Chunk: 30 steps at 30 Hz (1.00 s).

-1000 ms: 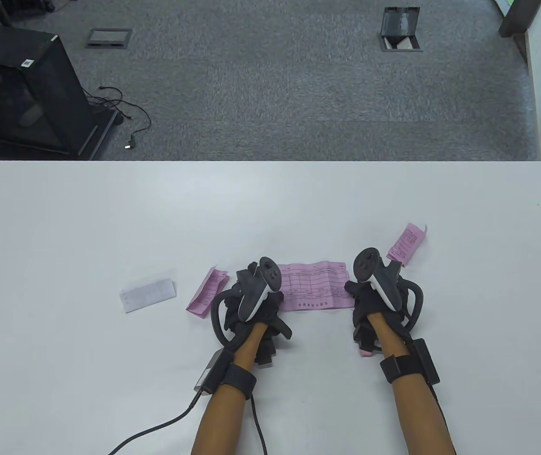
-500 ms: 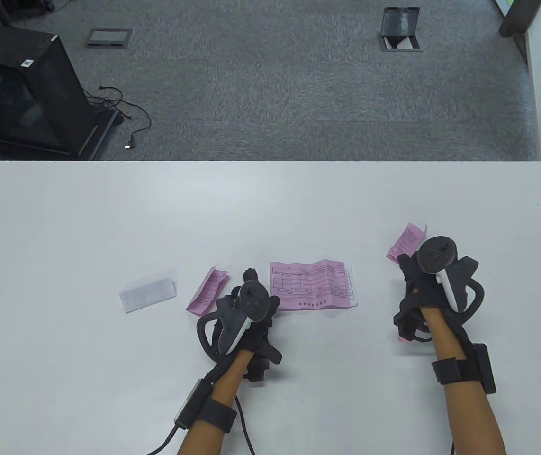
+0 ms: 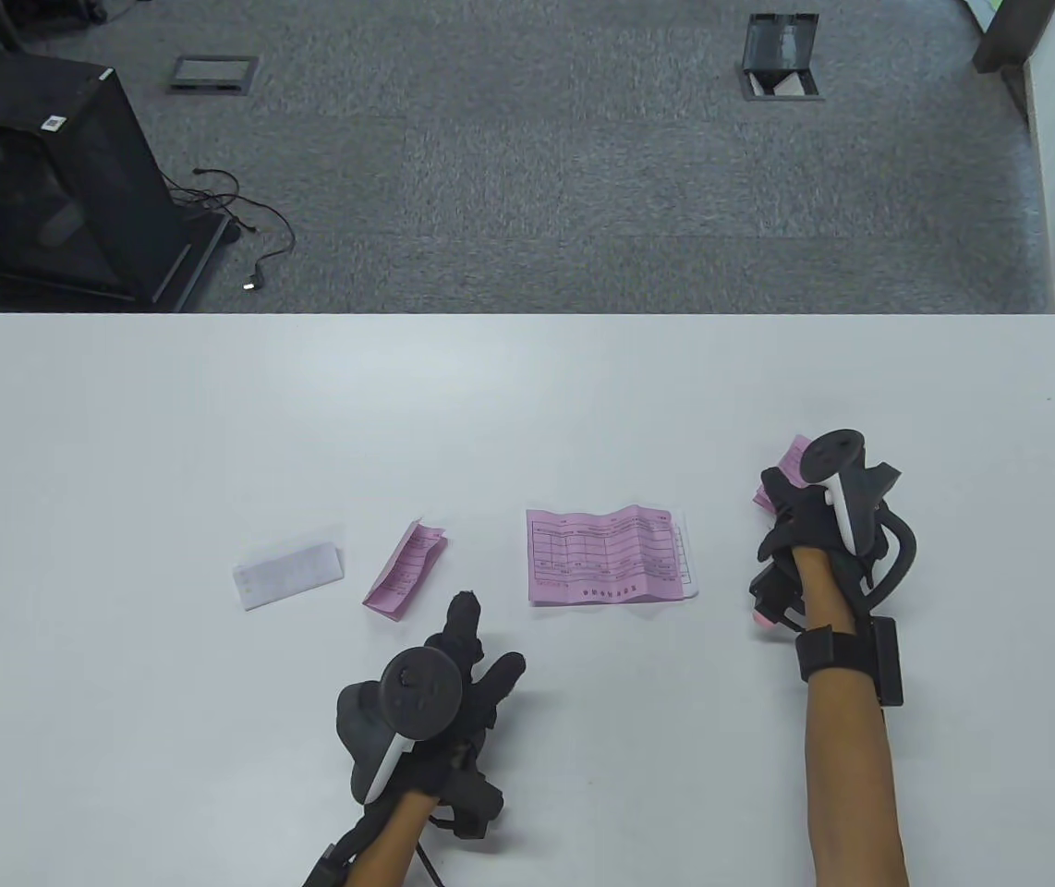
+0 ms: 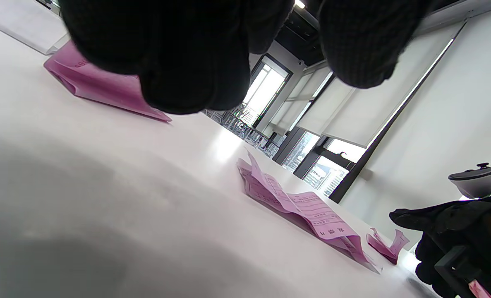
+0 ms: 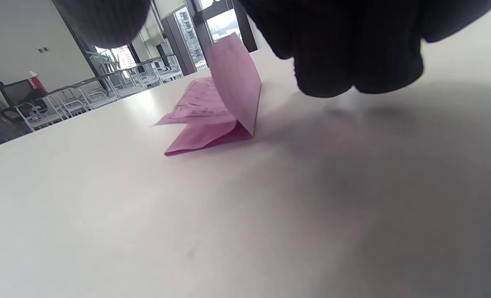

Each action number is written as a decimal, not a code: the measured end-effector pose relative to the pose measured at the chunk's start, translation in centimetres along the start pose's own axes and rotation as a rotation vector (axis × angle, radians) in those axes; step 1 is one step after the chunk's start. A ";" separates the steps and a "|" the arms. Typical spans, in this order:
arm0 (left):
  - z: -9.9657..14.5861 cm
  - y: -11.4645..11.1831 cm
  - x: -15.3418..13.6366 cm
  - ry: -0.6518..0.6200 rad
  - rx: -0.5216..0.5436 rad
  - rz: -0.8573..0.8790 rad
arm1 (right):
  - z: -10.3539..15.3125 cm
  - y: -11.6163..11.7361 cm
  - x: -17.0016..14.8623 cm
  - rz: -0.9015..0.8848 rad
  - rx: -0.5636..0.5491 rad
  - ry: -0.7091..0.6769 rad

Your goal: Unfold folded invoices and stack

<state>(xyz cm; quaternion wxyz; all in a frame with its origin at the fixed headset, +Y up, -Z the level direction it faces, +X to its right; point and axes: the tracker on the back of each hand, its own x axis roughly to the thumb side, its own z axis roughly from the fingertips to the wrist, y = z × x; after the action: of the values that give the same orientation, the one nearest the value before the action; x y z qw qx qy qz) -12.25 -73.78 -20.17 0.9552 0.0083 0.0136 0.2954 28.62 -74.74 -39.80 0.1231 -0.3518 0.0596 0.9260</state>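
While the unfolded pink invoice point(image 3: 609, 556) lies flat and creased near the middle of the desk point(image 3: 527, 397), touched by neither hand, the left hand point(image 3: 454, 684) hovers toward the desk's near edge with fingers spread, gripping nothing. A folded pink invoice point(image 3: 405, 568) sits just left of the unfolded one, and a folded white slip point(image 3: 288, 575) lies further left. Toward the right edge, the right hand point(image 3: 800, 527) partly covers another folded pink invoice point(image 5: 216, 111); whether its fingers touch the paper cannot be told.
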 end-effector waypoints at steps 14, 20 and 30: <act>-0.4 -0.4 -0.6 -0.011 -0.029 0.100 | -1.1 1.3 -0.2 0.211 -0.201 -0.037; -0.6 -0.6 -0.7 -0.005 -0.041 0.099 | -1.3 0.8 -2.2 0.079 -0.176 -0.037; -0.4 -1.2 -0.1 -0.054 -0.046 0.082 | 3.6 -4.8 -8.2 -0.287 -0.179 -0.208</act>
<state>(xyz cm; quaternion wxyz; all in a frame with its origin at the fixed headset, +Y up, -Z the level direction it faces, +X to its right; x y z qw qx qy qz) -11.64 -74.85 -20.57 0.9423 -0.0053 -0.0192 0.3340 33.55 -70.91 -31.84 0.2275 -0.2687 -0.0868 0.9319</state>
